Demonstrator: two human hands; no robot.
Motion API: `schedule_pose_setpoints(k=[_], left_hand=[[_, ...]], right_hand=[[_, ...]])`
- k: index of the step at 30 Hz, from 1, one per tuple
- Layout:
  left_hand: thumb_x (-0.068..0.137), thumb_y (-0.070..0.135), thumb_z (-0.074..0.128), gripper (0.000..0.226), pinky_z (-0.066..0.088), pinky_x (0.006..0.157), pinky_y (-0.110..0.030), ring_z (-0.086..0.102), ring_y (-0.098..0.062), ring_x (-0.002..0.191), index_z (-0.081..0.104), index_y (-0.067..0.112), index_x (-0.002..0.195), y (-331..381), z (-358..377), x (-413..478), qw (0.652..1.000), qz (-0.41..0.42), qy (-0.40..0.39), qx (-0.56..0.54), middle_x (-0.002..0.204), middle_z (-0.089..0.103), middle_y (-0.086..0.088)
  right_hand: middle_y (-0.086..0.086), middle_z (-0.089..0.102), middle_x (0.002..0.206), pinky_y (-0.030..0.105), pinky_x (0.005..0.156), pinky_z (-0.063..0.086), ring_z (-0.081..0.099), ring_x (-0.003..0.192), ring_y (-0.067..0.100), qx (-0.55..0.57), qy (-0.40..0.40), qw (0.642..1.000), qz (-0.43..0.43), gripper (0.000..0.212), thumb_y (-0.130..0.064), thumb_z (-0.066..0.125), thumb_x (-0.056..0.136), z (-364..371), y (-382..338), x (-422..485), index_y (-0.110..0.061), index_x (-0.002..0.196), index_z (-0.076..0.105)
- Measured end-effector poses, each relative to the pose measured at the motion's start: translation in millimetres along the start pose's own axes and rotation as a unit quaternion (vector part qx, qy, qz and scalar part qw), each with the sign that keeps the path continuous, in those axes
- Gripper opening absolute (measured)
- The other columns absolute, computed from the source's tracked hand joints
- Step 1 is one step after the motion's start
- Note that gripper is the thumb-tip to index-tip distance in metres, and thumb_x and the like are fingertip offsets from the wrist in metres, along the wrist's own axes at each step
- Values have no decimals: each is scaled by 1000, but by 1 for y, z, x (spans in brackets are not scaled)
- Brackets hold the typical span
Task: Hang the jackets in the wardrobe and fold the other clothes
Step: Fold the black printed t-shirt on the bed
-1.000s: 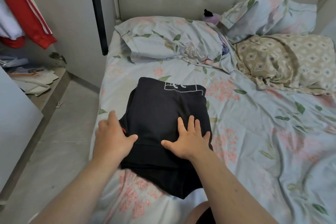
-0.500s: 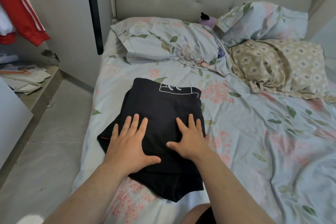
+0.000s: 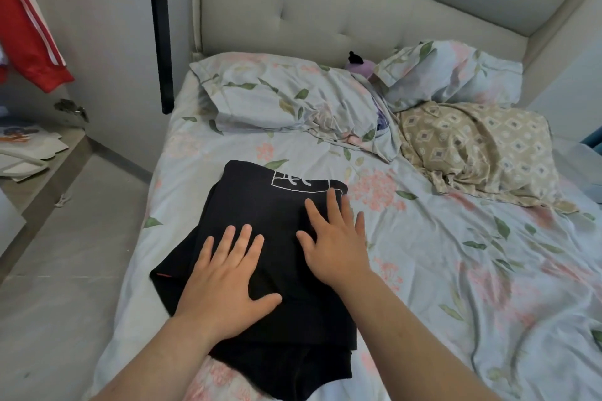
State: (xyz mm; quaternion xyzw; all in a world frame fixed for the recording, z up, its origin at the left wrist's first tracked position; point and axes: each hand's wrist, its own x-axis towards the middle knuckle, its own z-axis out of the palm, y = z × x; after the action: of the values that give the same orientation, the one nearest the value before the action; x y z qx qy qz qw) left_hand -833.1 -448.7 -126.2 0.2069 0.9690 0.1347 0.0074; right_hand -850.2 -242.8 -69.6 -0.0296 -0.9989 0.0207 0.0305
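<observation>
Head camera, left to right. Red jacket with white sleeve stripes hangs at far left. Folded black fabric garment with white printed outline lies on the pale blue floral bed sheet, near its left edge. Left hand lies flat on the garment, fingers straight and spread. Right hand is likewise flat, fingertips near the print. Beige diamond-patterned pillow lies at far right.
</observation>
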Motion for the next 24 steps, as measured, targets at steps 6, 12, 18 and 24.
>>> schedule_pose_setpoints(k=[6,12,18,24], left_hand=[[71,88,15,105,-23,117,-42,-39,-14,139,-14,31,155,0,6,2,1000,-4,3,-9,154,-32,7],[76,85,20,101,-15,119,-42,-23,-16,147,0,29,157,2,5,1,1000,-3,24,-16,160,-16,6],[77,84,21,100,-14,120,-42,-25,-15,146,1,29,158,5,5,3,1000,-8,13,-11,159,-18,7],[79,81,6,91,-20,118,-39,-36,-12,140,-20,31,150,3,3,1,1000,-17,-10,-1,156,-29,9]], right_hand=[[6,-13,166,53,119,-11,-17,152,28,-32,-80,996,-5,82,-78,4,82,41,9,34,-43,155,-2],[2,-5,167,48,123,2,-7,153,24,73,-94,989,91,86,-79,12,81,50,22,55,-39,157,6],[6,6,167,51,121,13,7,152,30,94,-115,974,169,80,-73,20,87,49,24,68,-35,157,12],[17,5,165,54,121,4,3,151,37,30,-42,989,140,68,-56,18,99,47,-9,24,-24,158,11]])
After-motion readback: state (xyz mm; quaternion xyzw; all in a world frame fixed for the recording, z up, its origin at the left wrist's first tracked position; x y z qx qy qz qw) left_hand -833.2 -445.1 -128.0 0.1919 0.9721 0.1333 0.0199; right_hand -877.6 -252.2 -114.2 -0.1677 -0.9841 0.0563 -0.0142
